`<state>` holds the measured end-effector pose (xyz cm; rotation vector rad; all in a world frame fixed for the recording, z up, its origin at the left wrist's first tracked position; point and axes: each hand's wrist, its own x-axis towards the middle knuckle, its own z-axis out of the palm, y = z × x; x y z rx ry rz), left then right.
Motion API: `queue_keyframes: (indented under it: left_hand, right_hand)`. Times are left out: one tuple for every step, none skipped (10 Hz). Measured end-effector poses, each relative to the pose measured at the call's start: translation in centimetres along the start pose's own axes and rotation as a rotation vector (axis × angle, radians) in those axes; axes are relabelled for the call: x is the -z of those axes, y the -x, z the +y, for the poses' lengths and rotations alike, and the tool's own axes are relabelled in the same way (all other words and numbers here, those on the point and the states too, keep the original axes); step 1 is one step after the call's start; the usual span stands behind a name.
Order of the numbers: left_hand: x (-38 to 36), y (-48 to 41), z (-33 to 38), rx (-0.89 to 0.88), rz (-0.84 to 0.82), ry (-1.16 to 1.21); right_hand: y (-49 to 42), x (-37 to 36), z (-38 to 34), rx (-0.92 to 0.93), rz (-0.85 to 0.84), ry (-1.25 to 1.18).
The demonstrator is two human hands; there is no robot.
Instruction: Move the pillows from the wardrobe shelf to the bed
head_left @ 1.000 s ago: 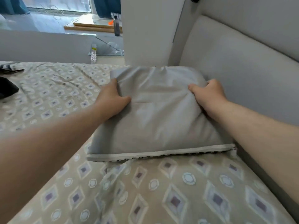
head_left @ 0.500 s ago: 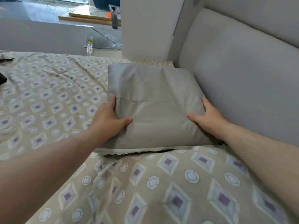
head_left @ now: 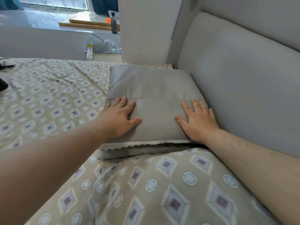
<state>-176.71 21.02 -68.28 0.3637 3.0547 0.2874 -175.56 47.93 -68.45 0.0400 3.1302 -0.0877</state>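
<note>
A grey pillow (head_left: 154, 88) lies flat on the bed (head_left: 48, 103), its right side against the padded headboard (head_left: 243, 88). A second grey pillow (head_left: 138, 151) shows as a darker edge underneath its near side. My left hand (head_left: 121, 116) rests palm down on the pillow's left half, fingers spread. On the right half, my right hand (head_left: 197, 120) lies flat with its fingers apart, close to the headboard. Neither hand grips the fabric.
The bed has a beige sheet with a diamond and circle pattern. A white cabinet panel (head_left: 146, 30) stands beyond the pillow. A dark bottle (head_left: 114, 23) stands on a far ledge, a clear bottle (head_left: 89, 51) past the bed's far edge. A dark object (head_left: 3, 85) lies at the left edge.
The pillow has been lowered flat against the headboard. Both hands let go of its sides and now lie open on top of it.
</note>
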Motion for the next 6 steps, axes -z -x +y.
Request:
queue_keyframes:
  left_hand:
    - [-1.1, -0.3, 0.0, 0.038, -0.097, -0.023]
    - [-1.4, -0.1, 0.1, 0.049, -0.089, -0.024]
    - [-0.8, 1.0, 0.3, 0.039, -0.025, 0.025]
    - [0.5, 3.6, 0.8, 0.017, 0.009, 0.136]
    - [3.1, 6.7, 1.1, 0.023, 0.016, 0.205]
    - [7.4, 11.7, 1.3, 0.123, 0.037, 0.441]
  right_hand:
    - [-0.2, -0.8, -0.1, -0.025, -0.125, -0.022]
    - [-0.2, -0.6, -0.3, -0.043, -0.176, -0.020]
    - [0.6, 0.7, -0.5, -0.044, -0.147, -0.079]
    - [2.4, 3.0, -1.3, 0.000, -0.140, -0.178]
    - [4.5, 6.3, -2.5, 0.044, -0.112, -0.287]
    - [8.0, 10.5, -3.2, 0.013, -0.048, -0.500]
